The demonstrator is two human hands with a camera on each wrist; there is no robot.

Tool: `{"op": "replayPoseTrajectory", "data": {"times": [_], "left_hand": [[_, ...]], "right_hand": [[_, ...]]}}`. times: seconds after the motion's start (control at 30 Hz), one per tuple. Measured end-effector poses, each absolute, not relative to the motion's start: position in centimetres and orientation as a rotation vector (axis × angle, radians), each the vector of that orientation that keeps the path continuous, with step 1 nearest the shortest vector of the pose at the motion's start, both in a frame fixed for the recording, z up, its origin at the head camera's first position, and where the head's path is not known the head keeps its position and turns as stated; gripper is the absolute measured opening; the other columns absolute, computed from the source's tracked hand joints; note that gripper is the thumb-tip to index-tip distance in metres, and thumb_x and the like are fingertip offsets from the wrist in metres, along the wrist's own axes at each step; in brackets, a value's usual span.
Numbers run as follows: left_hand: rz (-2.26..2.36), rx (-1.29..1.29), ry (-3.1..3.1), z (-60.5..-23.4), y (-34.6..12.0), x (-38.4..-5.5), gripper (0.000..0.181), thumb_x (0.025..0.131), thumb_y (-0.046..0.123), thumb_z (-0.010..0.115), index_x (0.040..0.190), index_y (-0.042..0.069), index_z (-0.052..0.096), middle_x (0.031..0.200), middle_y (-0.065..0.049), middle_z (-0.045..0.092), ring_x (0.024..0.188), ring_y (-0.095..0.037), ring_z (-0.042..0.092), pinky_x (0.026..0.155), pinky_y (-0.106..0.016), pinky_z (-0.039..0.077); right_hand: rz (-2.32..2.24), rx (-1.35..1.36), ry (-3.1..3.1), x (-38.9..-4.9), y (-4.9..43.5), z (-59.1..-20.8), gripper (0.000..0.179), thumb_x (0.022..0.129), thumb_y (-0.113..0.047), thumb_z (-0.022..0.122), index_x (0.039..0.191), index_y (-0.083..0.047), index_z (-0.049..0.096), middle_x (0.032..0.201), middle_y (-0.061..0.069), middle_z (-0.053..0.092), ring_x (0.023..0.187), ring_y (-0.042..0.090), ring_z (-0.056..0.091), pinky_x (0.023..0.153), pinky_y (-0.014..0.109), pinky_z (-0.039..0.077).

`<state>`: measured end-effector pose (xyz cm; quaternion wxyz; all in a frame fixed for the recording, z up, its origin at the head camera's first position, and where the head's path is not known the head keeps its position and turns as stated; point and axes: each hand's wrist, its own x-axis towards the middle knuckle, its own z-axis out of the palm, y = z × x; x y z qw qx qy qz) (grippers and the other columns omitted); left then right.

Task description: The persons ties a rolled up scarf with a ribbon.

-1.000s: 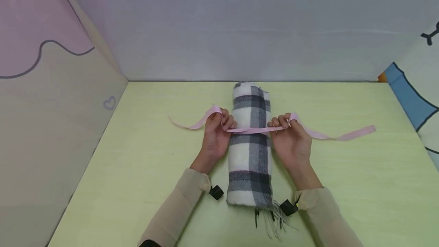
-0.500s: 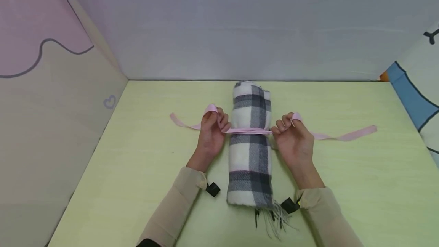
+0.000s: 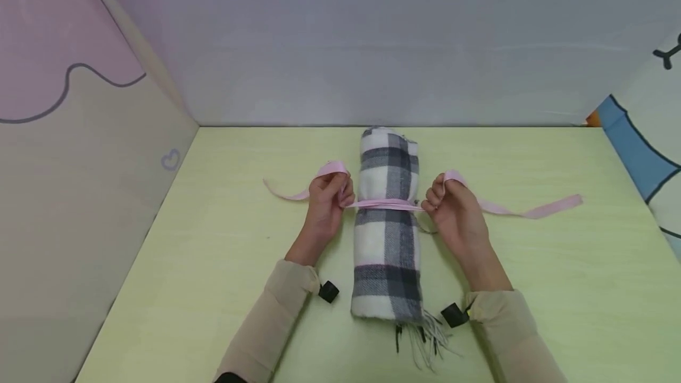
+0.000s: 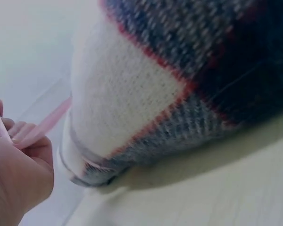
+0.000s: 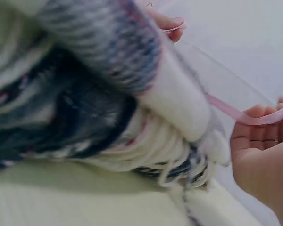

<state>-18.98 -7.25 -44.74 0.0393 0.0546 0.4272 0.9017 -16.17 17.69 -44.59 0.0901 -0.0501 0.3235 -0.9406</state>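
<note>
A rolled plaid scarf [image 3: 387, 247] in grey, white and black lies lengthwise on the table, its fringe [image 3: 425, 341] spilling out at the near end. Around its middle runs a pink ribbon [image 3: 388, 203], drawn taut across the top. My left hand [image 3: 323, 205] grips the ribbon just left of the roll, and the loose tail trails off to the left. On the other side my right hand [image 3: 459, 211] holds the opposite length, with its tail lying to the right. In the right wrist view the ribbon [image 5: 226, 109] crosses the curled fingers of my right hand [image 5: 266, 155].
The pale green table [image 3: 532, 288] meets a grey back wall [image 3: 393, 40] just beyond the scarf's far end. Printed side panels stand left and right. A small black wrist camera [image 3: 328, 292] hangs from the left sleeve, another black camera [image 3: 454, 315] from the right.
Both hands have moved apart, left hand leftward and right hand slightly rightward, drawing the ribbon tight over the scarf. The scarf roll stays in place.
</note>
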Motion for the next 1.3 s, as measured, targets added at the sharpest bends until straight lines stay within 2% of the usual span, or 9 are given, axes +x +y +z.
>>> {"op": "replayPoseTrajectory", "data": {"times": [0.13, 0.23, 0.5, 0.67, 0.87, 1.0, 1.1, 1.23, 1.3], "left_hand": [[2.67, 0.123, 1.45, -44.2, -6.8, -18.7, 0.019, 0.105, 0.005, 0.053, 0.087, 0.01, 0.057, 0.067, 0.004, 0.043, 0.058, -0.007, 0.033, 0.054, -0.019, 0.028], [2.615, 0.128, 1.523, -43.8, -6.4, -18.6, 0.014, 0.106, 0.009, 0.054, 0.091, 0.011, 0.054, 0.071, 0.004, 0.042, 0.06, -0.009, 0.032, 0.055, -0.021, 0.029], [2.558, 0.122, 1.667, -43.1, -5.2, -18.7, 0.005, 0.103, 0.006, 0.058, 0.101, 0.008, 0.061, 0.078, 0.004, 0.053, 0.059, -0.008, 0.033, 0.054, -0.022, 0.028], [2.537, 0.066, 1.744, -42.8, -4.4, -18.9, 0.002, 0.103, 0.006, 0.061, 0.103, 0.006, 0.063, 0.078, 0.004, 0.052, 0.059, -0.009, 0.035, 0.054, -0.022, 0.03], [2.433, 0.03, 1.964, -42.7, -3.7, -18.8, 0.015, 0.099, 0.012, 0.068, 0.109, 0.001, 0.065, 0.082, 0.005, 0.055, 0.065, -0.009, 0.043, 0.059, -0.021, 0.039], [2.331, 0.066, 2.149, -42.6, -3.5, -18.8, 0.024, 0.097, 0.012, 0.071, 0.114, -0.004, 0.067, 0.094, -0.004, 0.067, 0.077, -0.007, 0.055, 0.069, -0.02, 0.047], [2.231, 0.141, 2.301, -42.6, -3.4, -18.8, 0.023, 0.096, 0.012, 0.072, 0.111, -0.005, 0.068, 0.092, -0.007, 0.065, 0.081, -0.007, 0.055, 0.072, -0.02, 0.045], [2.074, 0.24, 2.458, -42.7, -3.4, -18.8, 0.019, 0.095, 0.015, 0.073, 0.1, -0.002, 0.067, 0.076, 0.0, 0.047, 0.073, -0.011, 0.045, 0.065, -0.023, 0.037], [2.022, 0.258, 2.494, -42.8, -3.5, -18.8, 0.019, 0.095, 0.016, 0.074, 0.099, -0.001, 0.068, 0.076, 0.0, 0.049, 0.073, -0.011, 0.045, 0.065, -0.023, 0.038]], "right_hand": [[-2.69, -0.15, 1.192, -16.4, 17.4, -43.6, 0.034, 0.112, -0.013, 0.038, 0.096, -0.012, 0.067, 0.079, -0.002, 0.052, 0.071, 0.014, 0.042, 0.071, 0.029, 0.032], [-2.601, -0.136, 1.337, -16.6, 17.1, -43.0, 0.032, 0.113, -0.015, 0.04, 0.093, -0.013, 0.065, 0.078, -0.002, 0.051, 0.069, 0.015, 0.041, 0.07, 0.03, 0.035], [-2.419, -0.084, 1.631, -16.9, 16.6, -41.6, 0.027, 0.111, -0.024, 0.049, 0.091, -0.011, 0.062, 0.075, -0.001, 0.044, 0.066, 0.014, 0.038, 0.068, 0.032, 0.038], [-2.343, -0.002, 1.735, -17.0, 16.0, -40.9, 0.028, 0.11, -0.022, 0.051, 0.088, -0.008, 0.06, 0.073, -0.001, 0.044, 0.065, 0.013, 0.037, 0.066, 0.032, 0.037], [-2.252, 0.089, 1.868, -17.3, 15.0, -40.1, 0.035, 0.106, -0.015, 0.051, 0.071, -0.011, 0.049, 0.068, -0.002, 0.043, 0.061, 0.012, 0.037, 0.062, 0.03, 0.036], [-2.185, 0.128, 1.945, -17.4, 14.5, -39.6, 0.037, 0.102, -0.013, 0.05, 0.066, -0.011, 0.039, 0.062, -0.003, 0.034, 0.058, 0.012, 0.033, 0.061, 0.032, 0.033], [-2.125, 0.13, 1.978, -17.5, 14.3, -39.5, 0.038, 0.101, -0.015, 0.051, 0.066, -0.012, 0.039, 0.059, -0.004, 0.032, 0.056, 0.012, 0.033, 0.059, 0.032, 0.032], [-2.061, 0.098, 2.01, -17.6, 14.0, -39.5, 0.039, 0.102, -0.016, 0.052, 0.065, -0.012, 0.041, 0.057, -0.005, 0.031, 0.056, 0.012, 0.032, 0.058, 0.032, 0.031], [-2.045, 0.087, 2.016, -17.6, 13.9, -39.6, 0.039, 0.101, -0.016, 0.052, 0.064, -0.012, 0.04, 0.057, -0.005, 0.031, 0.056, 0.012, 0.031, 0.058, 0.031, 0.03]]}}
